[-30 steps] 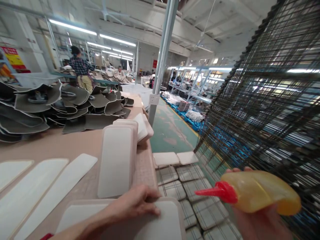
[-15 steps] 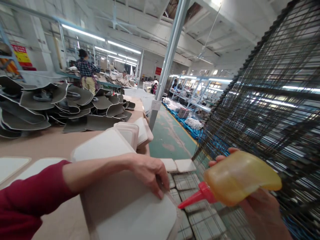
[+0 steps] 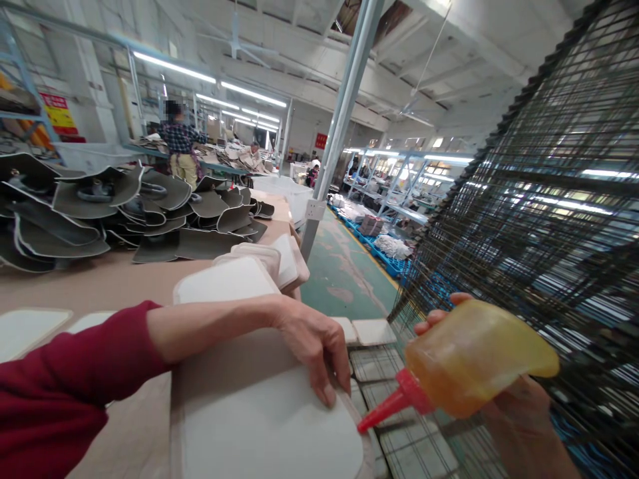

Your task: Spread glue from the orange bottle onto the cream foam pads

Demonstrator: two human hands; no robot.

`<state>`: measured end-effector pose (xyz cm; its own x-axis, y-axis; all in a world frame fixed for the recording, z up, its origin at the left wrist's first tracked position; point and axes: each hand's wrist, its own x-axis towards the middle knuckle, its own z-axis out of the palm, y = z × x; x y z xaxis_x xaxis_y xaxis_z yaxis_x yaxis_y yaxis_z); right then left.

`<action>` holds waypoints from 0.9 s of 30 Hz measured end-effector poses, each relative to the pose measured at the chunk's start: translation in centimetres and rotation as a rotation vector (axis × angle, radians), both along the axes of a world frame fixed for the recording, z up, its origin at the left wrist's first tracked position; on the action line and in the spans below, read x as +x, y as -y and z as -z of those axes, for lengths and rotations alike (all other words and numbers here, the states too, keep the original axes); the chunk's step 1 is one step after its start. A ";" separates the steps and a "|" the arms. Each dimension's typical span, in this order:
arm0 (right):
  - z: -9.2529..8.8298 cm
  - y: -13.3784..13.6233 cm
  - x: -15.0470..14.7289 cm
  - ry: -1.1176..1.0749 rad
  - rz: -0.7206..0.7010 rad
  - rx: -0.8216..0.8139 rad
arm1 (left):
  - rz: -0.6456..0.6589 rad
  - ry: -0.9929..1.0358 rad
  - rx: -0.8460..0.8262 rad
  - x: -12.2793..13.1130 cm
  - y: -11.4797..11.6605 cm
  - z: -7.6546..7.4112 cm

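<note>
My left hand (image 3: 315, 350) reaches across from a red sleeve and presses its fingertips on the right edge of a large pale rounded panel (image 3: 259, 419) lying on the brown table (image 3: 100, 283). Its fingers are curled down onto the panel's edge. My right hand (image 3: 519, 416) grips an amber squeeze bottle (image 3: 474, 356) with a red nozzle (image 3: 389, 406). The nozzle points down-left at the panel's right edge, just short of my left fingers.
A stack of similar pale panels (image 3: 254, 266) sits behind. Dark curved pieces (image 3: 124, 213) pile at the table's back. A wire rack (image 3: 539, 199) leans on the right over wire shelves holding panels (image 3: 372, 330). A person (image 3: 180, 143) stands far back; a metal post (image 3: 339, 126) rises beside the table.
The panel has slid nearer and lower under my left hand. The bottle came down and left, its nozzle closing on the panel's edge.
</note>
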<state>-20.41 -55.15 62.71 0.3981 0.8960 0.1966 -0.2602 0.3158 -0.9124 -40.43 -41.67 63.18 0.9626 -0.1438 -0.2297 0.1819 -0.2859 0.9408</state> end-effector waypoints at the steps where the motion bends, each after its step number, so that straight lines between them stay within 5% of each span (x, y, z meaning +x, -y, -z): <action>1: 0.0 0.0 0.0 -0.012 -0.006 0.000 | 0.001 0.006 -0.013 0.0 0.0 0.1; 11: 0.4 0.1 0.4 -0.029 0.030 -0.049 | 0.025 -0.002 -0.034 -0.4 -0.4 0.4; 16: 1.6 -0.1 2.3 0.035 -0.131 0.064 | 0.021 0.006 -0.035 -0.8 -0.7 0.3; 22: 0.3 0.7 -0.5 0.005 0.055 -0.020 | -0.016 0.028 -0.006 -1.6 -1.1 0.0; 27: 2.0 0.9 1.2 -0.050 0.042 0.029 | -0.099 0.057 0.033 -2.7 -1.6 0.0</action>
<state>-19.18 -56.04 60.68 0.4449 0.8727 0.2014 -0.2918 0.3538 -0.8886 -43.16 -40.04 63.23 0.9832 -0.0412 -0.1776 0.1574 -0.2998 0.9409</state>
